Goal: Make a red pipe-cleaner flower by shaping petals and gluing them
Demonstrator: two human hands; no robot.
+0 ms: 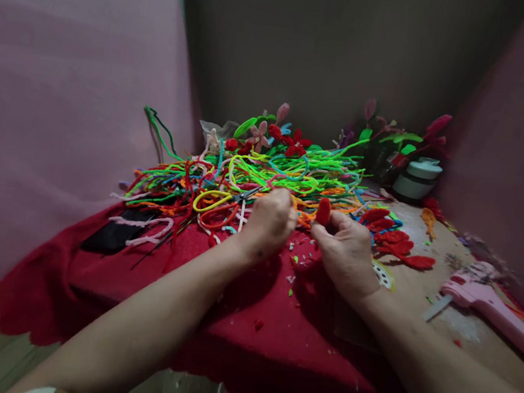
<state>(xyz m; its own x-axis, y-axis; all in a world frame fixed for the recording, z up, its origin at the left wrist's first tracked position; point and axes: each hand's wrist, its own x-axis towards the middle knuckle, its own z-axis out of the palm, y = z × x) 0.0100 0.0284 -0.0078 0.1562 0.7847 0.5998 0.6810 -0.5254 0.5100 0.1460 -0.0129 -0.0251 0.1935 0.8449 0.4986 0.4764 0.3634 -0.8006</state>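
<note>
My right hand (345, 250) pinches a red fuzzy petal made of pipe cleaner (323, 211) between thumb and fingers, its rounded tip upward. Close beside it on the left, my left hand (271, 220) is closed in a fist; whatever its fingers hold is hidden. Scissors (237, 198) with a yellow handle loop lie just left of that fist, on the edge of a large heap of coloured pipe cleaners (294, 178). Several more red petals (394, 242) lie to the right of my right hand.
A pink glue gun (495, 307) rests at the right on a tan board (417, 293). Behind stand pipe-cleaner flowers (258, 136) and a lidded jar (417, 179). A black flat object (115, 234) lies left on the red cloth (142, 284). Pink walls flank both sides.
</note>
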